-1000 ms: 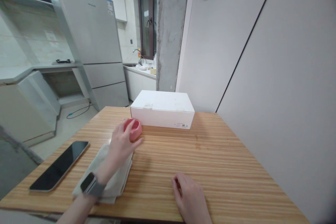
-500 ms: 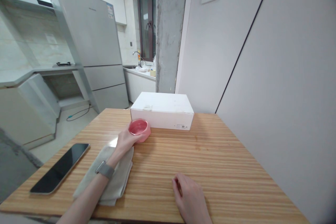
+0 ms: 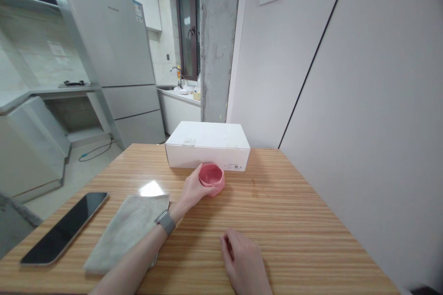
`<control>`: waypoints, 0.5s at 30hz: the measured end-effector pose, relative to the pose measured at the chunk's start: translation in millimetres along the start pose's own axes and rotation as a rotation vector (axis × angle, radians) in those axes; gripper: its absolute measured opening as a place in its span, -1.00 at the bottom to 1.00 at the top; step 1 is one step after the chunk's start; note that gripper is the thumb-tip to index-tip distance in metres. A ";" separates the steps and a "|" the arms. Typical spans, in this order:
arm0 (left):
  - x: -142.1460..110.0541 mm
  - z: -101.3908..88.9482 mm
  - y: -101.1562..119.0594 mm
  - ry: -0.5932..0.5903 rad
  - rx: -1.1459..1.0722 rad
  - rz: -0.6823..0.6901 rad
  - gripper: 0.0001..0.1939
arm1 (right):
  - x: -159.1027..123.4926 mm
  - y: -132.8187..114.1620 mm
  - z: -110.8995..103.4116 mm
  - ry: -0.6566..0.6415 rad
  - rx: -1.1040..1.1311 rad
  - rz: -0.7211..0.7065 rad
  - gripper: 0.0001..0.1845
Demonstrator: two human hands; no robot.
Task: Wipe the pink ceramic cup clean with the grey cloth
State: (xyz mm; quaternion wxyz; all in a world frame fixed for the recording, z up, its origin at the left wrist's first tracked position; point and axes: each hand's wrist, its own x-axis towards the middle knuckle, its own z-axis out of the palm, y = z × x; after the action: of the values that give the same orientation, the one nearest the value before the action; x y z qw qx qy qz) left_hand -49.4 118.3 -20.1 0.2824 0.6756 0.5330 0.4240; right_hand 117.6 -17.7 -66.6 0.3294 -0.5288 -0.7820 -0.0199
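My left hand point(image 3: 195, 189) is wrapped round the left side of a pink bowl point(image 3: 217, 183), thumb on the near side. The bowl is upright, in front of the long side of a white box point(image 3: 207, 153); whether its base touches the table cannot be told. A grey watch sits on my left wrist. Under my left forearm lies a folded grey cloth point(image 3: 126, 228). Near the front edge, my right hand point(image 3: 242, 256) rests on the table point(image 3: 304, 226) with its fingers curled in; what they hold, if anything, is hidden.
A dark-screened phone point(image 3: 67, 226) lies at the table's left. Behind the table stand a bare concrete pillar point(image 3: 221, 46) and a tall fridge point(image 3: 110, 46). A sink counter point(image 3: 180, 101) is further back, and a pale wall point(image 3: 363, 101) runs along the right.
My left hand has moved right and a little nearer with the pink bowl, past the middle of the box front. My right hand keeps its curled pose. The view has shifted slightly.
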 end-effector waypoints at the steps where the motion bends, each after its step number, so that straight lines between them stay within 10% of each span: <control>1: -0.5 -0.7 0.7 -0.003 0.017 -0.001 0.04 | 0.2 0.0 -0.3 0.006 0.003 -0.003 -0.63; 4: -13.1 -13.2 4.5 -0.041 0.163 0.021 0.31 | 0.4 0.4 -1.3 0.025 0.024 -0.012 -0.62; 8: -65.7 -54.3 -4.2 -0.198 0.366 0.161 0.19 | -1.2 1.7 -0.2 0.034 0.034 -0.026 -0.62; 15: -198.4 -122.5 -77.0 -0.110 0.729 0.222 0.20 | -2.8 2.5 3.2 0.020 0.055 -0.011 -0.62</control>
State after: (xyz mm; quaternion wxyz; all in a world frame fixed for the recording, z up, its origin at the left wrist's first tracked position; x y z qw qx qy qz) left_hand -207.8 -59.8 -79.2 0.0041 0.8068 0.5567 0.1977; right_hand 118.7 -17.7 -71.4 0.3518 -0.5151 -0.7816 -0.0053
